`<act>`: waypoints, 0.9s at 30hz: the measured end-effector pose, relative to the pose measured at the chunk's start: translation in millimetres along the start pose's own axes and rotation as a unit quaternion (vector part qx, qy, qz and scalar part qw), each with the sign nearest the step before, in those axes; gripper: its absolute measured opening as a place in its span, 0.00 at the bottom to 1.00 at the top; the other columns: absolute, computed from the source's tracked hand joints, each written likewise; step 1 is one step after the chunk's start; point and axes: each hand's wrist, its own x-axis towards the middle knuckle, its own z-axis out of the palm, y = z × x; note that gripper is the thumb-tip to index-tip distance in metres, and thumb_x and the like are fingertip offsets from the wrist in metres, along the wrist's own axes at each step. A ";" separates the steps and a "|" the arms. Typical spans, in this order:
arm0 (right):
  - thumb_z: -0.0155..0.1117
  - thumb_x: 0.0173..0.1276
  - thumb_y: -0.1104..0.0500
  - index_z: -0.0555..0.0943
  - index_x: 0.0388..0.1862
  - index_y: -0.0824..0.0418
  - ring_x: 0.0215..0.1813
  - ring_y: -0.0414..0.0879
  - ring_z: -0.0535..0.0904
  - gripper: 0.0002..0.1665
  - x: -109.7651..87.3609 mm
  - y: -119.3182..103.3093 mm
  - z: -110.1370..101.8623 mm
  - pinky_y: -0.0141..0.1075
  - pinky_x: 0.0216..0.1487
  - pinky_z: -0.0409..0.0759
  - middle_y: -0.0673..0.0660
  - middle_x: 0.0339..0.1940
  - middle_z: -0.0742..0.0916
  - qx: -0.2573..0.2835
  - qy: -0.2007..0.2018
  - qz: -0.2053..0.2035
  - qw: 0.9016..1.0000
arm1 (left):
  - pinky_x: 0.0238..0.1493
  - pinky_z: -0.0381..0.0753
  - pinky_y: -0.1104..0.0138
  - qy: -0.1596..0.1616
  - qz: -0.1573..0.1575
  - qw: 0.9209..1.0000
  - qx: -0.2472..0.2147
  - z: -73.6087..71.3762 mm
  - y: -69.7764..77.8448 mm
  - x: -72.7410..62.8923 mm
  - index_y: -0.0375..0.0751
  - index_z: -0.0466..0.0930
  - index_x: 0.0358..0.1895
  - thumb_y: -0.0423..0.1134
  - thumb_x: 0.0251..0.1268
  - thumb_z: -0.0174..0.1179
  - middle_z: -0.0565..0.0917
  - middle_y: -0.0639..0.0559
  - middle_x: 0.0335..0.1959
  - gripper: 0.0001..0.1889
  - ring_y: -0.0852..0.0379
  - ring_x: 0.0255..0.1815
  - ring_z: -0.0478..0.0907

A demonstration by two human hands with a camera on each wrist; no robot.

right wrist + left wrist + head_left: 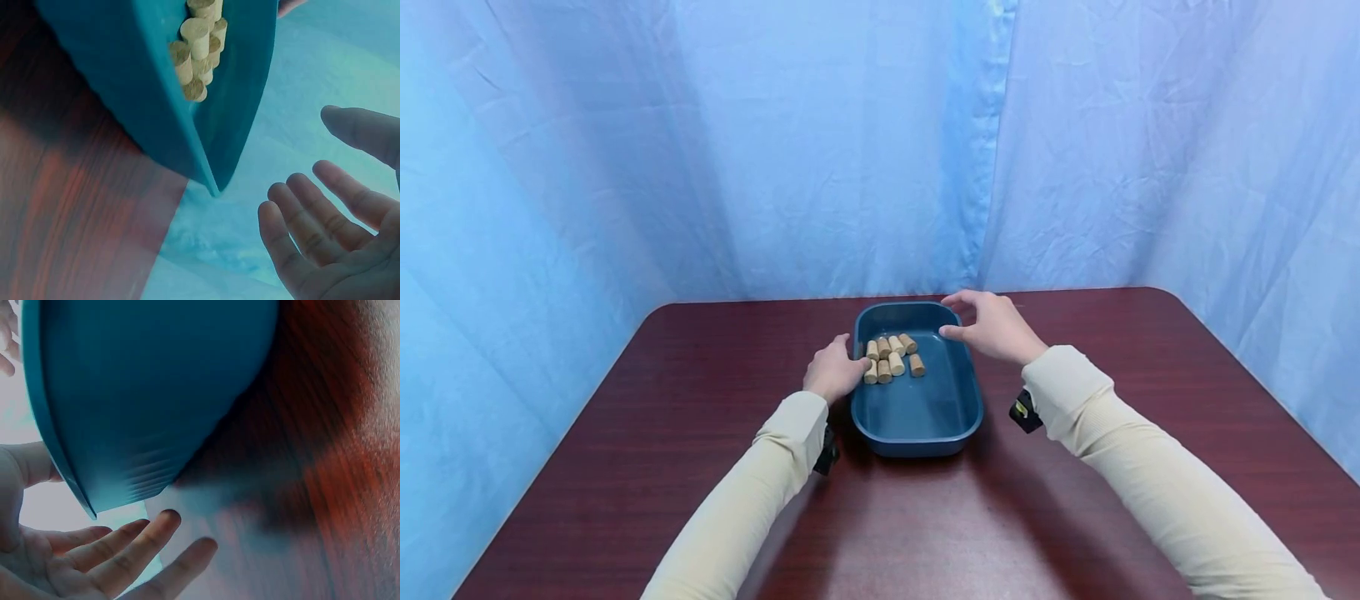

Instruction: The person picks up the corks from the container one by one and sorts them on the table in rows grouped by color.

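Note:
A blue plastic bin (pixel 917 417) stands on the table, holding several tapered cork stoppers (pixel 897 364) grouped toward its left side. One cork stopper (pixel 917 366) lies slightly apart from the others, to their right. At the bin's left rim is my left hand (pixel 835 371), its thumb over the edge. In the left wrist view its fingers (pixel 134 553) spread loosely outside the bin wall, apart from it. My right hand (pixel 996 325) hovers by the far right rim with fingers extended. The right wrist view shows a gap between that hand and the bin (pixel 169 119).
The dark red wooden table (pixel 700 400) extends on all sides of the bin. Behind its far edge hangs a pale blue curtain (pixel 827 150), which also runs along both sides.

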 end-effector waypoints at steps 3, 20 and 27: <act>0.66 0.73 0.57 0.75 0.70 0.66 0.64 0.62 0.75 0.29 2.2 -1.5 2.9 0.56 0.60 0.77 0.69 0.64 0.80 0.007 -0.008 0.006 1.000 | 0.65 0.73 0.45 -0.005 0.005 1.000 -0.010 1.5 0.0 0.0 0.36 0.60 0.78 0.42 0.74 0.58 0.74 0.35 0.69 0.33 0.38 0.66 0.74; 0.68 0.71 0.56 0.77 0.68 0.64 0.63 0.62 0.76 0.29 21.8 -10.3 22.8 0.53 0.60 0.77 0.67 0.62 0.81 0.025 -0.050 0.059 0.997 | 0.51 0.83 0.51 -0.041 0.004 0.998 -0.037 2.1 -4.4 1.0 0.33 0.64 0.75 0.38 0.75 0.56 0.76 0.34 0.66 0.29 0.41 0.52 0.80; 0.68 0.71 0.56 0.78 0.67 0.64 0.63 0.62 0.76 0.29 25.1 -11.7 31.5 0.54 0.62 0.76 0.67 0.61 0.82 0.040 -0.064 0.076 0.994 | 0.23 0.73 0.62 -0.061 -0.010 0.997 -0.041 3.1 -8.1 6.3 0.37 0.64 0.76 0.38 0.75 0.55 0.78 0.35 0.59 0.29 0.48 0.25 0.75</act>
